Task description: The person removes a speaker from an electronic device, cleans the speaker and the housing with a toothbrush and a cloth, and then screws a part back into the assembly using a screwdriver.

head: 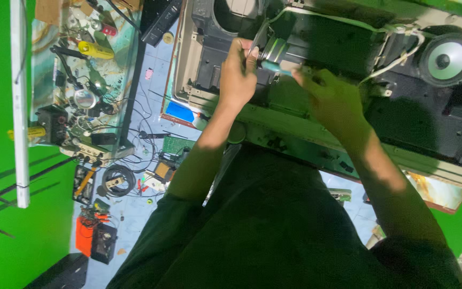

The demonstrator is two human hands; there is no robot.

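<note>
A dark-sleeved person leans over an opened television chassis (316,128) lying on the worktop. The left hand (237,75) curls its fingers around a grey cylindrical part (275,49) inside the casing. The right hand (334,99) is closed around a teal-handled tool (277,66), its tip touching that part. Farther right sits a round speaker (447,59); beyond, a cluttered bench (81,80) of tools.
</note>
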